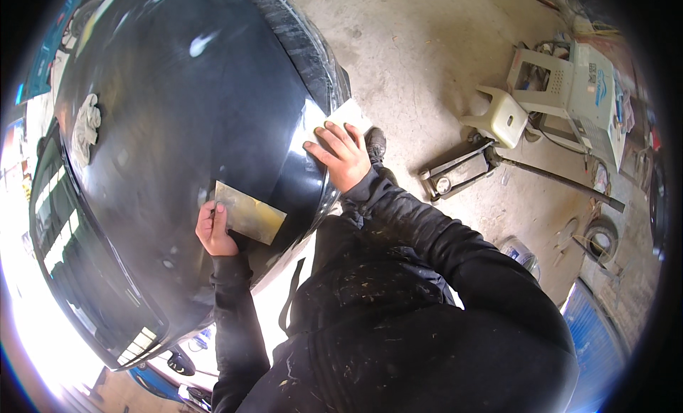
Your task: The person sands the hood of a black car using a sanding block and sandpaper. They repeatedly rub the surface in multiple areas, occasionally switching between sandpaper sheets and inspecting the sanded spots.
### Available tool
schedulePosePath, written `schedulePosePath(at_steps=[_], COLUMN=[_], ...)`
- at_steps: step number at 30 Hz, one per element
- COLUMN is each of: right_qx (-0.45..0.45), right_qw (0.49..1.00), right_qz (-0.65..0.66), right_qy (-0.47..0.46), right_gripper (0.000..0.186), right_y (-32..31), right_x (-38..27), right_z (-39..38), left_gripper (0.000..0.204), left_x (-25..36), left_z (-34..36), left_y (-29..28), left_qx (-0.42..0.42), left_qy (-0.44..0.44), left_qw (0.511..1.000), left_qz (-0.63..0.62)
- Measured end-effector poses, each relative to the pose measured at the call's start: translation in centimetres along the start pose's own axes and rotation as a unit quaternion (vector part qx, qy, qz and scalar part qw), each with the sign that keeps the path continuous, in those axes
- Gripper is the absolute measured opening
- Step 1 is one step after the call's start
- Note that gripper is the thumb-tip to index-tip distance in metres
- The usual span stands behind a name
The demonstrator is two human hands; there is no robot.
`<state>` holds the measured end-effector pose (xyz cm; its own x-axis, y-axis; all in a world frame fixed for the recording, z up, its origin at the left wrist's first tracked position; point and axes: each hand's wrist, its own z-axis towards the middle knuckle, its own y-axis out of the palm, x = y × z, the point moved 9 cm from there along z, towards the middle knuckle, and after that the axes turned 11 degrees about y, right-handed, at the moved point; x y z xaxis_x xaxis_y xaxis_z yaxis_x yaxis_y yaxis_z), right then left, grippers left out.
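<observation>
A black car hood (235, 78), dusty and smeared in places, curves across the left half in front of me. My left hand (215, 230) pinches the corner of a worn rectangular sheet (250, 212), grey and yellowish like used sandpaper, between thumb and fingers above the hood. At the hood's front edge, my right hand (341, 155) has its fingers over a pale, flat sheet or pad (350, 115). Part of that pale piece sticks out past the fingertips. What lies under the palm is hidden.
A crumpled whitish rag (86, 128) lies on the hood near the windshield (64, 235). To the right stand a cream plastic stool (501, 118), a floor jack (462, 172) with a long handle, and a grey machine (587, 93). A clear plastic container (519, 253) sits by my right arm.
</observation>
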<state>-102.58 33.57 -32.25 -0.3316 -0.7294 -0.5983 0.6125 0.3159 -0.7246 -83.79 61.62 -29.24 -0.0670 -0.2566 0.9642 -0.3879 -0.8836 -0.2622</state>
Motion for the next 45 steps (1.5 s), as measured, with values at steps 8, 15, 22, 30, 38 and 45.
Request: schedulePosePath(at_steps=[8, 15, 22, 30, 38, 45], right_qx=[-0.026, -0.046, -0.029, 0.012, -0.016, -0.034], right_qw=[0.999, 0.999, 0.999, 0.995, 0.990, 0.991], right_qz=[-0.029, -0.006, -0.007, 0.021, 0.032, 0.018], right_qy=[0.018, 0.026, -0.029, -0.102, -0.133, -0.131], right_gripper=[0.063, 0.064, 0.051, 0.058, 0.056, 0.061], right_y=[0.4, -1.3, -4.5, -1.6, -0.2, 0.6], right_x=[-0.5, -1.5, -0.3, 3.2, 3.9, 4.0], right_z=[-2.6, -3.9, -1.5, 5.8, 6.9, 6.2], left_gripper=[0.016, 0.019, 0.018, 0.017, 0.015, 0.016], left_x=[-0.5, -0.6, -0.2, 0.0, 1.0, 1.2], left_z=[0.2, 0.0, 0.3, 0.0, 0.0, 0.0], left_y=[0.0, -0.3, 0.1, 0.0, 0.8, 0.6], left_qx=[-0.012, 0.000, -0.002, 0.007, 0.021, 0.015], left_qy=[0.007, -0.017, 0.012, -0.011, 0.024, 0.011], left_qw=[0.999, 1.000, 1.000, 1.000, 1.000, 0.999], left_qz=[-0.029, 0.006, -0.003, 0.006, 0.003, 0.049])
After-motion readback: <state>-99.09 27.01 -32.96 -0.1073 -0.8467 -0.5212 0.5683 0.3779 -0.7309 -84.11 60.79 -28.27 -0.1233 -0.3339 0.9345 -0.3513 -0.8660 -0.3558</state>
